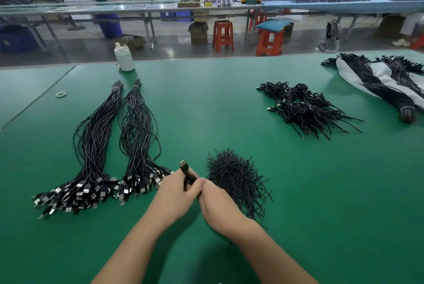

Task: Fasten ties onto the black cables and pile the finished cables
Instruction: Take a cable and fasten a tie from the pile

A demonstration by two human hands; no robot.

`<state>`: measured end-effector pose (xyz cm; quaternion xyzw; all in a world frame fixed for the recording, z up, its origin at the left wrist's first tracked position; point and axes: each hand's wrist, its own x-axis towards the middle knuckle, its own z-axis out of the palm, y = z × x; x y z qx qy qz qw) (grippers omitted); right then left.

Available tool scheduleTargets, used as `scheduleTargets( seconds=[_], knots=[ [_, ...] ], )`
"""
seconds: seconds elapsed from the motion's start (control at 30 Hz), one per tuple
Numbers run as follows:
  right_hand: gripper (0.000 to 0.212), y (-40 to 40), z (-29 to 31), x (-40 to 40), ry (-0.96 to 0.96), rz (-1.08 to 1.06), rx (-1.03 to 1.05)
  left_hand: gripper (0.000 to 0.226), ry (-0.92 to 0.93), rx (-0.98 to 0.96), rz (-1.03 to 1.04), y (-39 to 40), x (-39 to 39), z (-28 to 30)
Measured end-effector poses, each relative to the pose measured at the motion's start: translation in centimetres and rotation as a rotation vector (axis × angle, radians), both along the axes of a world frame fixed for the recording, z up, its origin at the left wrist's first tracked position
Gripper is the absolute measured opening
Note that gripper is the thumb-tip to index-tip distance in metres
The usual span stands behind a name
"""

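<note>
Both hands meet low at the centre of the green table [229, 105]. The left hand [176, 194] has its fingers curled round a black cable [187, 172], plug end poking up past the knuckles. The right hand [216, 203] presses against it, fingertips pinching the same cable. Just behind the right hand sits a heap of ties [236, 176]. To the left, two banded bundles of cables [114, 146] lie side by side, plugs toward the person. Farther right, the pile of finished cables [305, 109]. At the far edge, a white bottle [124, 57].
</note>
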<state>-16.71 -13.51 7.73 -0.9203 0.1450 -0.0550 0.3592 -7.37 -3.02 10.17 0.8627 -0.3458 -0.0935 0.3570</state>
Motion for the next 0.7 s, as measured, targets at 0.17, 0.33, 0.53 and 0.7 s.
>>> scheduleTargets(
  seconds=[0.17, 0.33, 0.53, 0.7],
  knots=[
    [0.047, -0.1, -1.3, 0.5, -0.077, 0.09, 0.247, 0.015, 0.021, 0.053, 0.029, -0.9, 1.0, 0.3],
    [0.044, -1.1, -1.8, 0.8, -0.208, 0.057, 0.235, 0.017, 0.212, -0.01, -0.051, -1.9, 2.4, 0.1],
    [0.029, -4.1, -2.9, -0.5, -0.147, -0.245, 0.038, 0.012, 0.599, -0.183, -0.148, -2.2, 3.6, -2.3],
    [0.033, -5.3, -4.2, -1.6, -0.133, -0.431, 0.148, 0.01, 0.036, 0.228, -0.055, -3.3, 2.6, -5.7]
  ],
)
